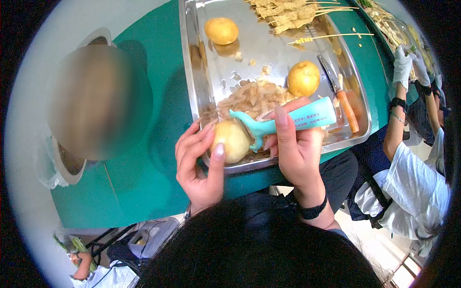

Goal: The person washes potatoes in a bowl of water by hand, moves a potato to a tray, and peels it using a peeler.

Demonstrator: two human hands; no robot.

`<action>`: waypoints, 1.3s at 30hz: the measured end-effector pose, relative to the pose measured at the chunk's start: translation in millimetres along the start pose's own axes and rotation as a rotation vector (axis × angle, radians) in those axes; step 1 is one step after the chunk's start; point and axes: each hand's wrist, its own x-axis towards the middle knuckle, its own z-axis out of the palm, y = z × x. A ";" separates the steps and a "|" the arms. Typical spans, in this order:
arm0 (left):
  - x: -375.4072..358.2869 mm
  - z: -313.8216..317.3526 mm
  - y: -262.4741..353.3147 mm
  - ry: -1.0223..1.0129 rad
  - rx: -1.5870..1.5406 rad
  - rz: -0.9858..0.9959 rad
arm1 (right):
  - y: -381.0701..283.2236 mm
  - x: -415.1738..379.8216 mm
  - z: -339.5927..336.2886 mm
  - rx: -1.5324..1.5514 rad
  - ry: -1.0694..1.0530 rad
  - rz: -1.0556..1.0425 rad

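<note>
My left hand (198, 165) is closed round a pale, peeled-looking potato (231, 144) over the near edge of a metal tray (189, 62). In my right hand (295, 149) is a turquoise peeler (307, 115), its head right beside the potato. Brownish peelings (249, 98) are heaped in the tray just beyond both hands. An unpeeled potato (304, 78) rests to the right of the heap, and another potato (221, 31) lies at the tray's far left.
A knife with an orange handle (346, 111) lies along the tray's right side. Skewered food (288, 12) fills the far end, with one skewer (336, 35) apart. A blurred round shape covers the table's left. At right a co-worker's gloved hands (403, 67) are over another tray.
</note>
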 end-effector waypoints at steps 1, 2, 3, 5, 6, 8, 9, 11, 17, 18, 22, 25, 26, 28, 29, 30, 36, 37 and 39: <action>-0.1 0.3 0.4 0.003 0.003 -0.003 | 0.1 0.1 -0.1 -0.011 -0.003 0.013; 0.0 0.4 0.1 0.003 0.003 0.004 | 0.2 0.2 -0.1 -0.022 -0.006 0.025; 0.2 0.1 -0.2 0.003 0.003 0.010 | 0.2 0.2 0.0 -0.046 -0.008 0.044; 0.8 0.4 -0.5 0.002 0.001 0.016 | -0.4 1.3 -0.2 -0.057 -0.006 0.083; 0.6 0.4 0.0 0.000 -0.001 0.013 | -1.9 2.6 -0.1 -0.045 -0.003 0.105; 0.9 0.1 0.5 -0.004 -0.004 0.013 | -4.2 3.9 0.5 -0.027 0.000 0.122; 1.4 0.2 0.4 -0.005 -0.004 0.017 | -4.8 4.4 0.8 -0.020 -0.002 0.116; 1.2 0.9 0.4 -0.004 -0.008 0.017 | -3.7 5.7 1.7 -0.086 -0.029 0.018; 0.0 1.7 -0.3 0.011 -0.030 0.000 | 2.4 3.5 1.7 -0.137 0.108 -0.075; -0.2 0.9 -1.2 0.002 -0.038 -0.003 | 2.0 2.2 1.7 -0.117 0.141 -0.057; -1.3 1.9 -5.3 0.048 -0.111 -0.008 | 1.7 1.2 0.7 -0.075 0.185 -0.077; -2.7 0.3 -6.1 0.044 -0.068 0.001 | -1.7 2.1 -0.5 -0.049 0.174 -0.067; -2.5 0.2 -5.9 0.051 -0.067 -0.002 | -1.8 2.2 -0.5 -0.053 0.173 -0.055; -2.2 0.7 -5.6 0.065 -0.066 -0.010 | -1.6 2.4 -0.5 -0.045 0.152 -0.010; -1.8 0.2 -6.0 0.074 -0.070 -0.016 | -1.5 2.3 -0.4 -0.034 0.133 0.023; -1.6 0.1 -6.6 0.083 -0.075 -0.023 | -2.7 2.2 -0.6 -0.011 0.121 0.069; -1.1 -0.8 -8.5 0.068 -0.025 0.001 | -16.0 4.3 0.1 0.147 0.098 0.238; -0.9 -1.4 -9.1 0.061 -0.013 0.011 | -14.3 4.5 0.8 0.131 0.084 0.217; -0.2 -1.3 -8.6 0.070 -0.005 0.013 | -9.0 5.7 0.7 0.098 0.059 0.173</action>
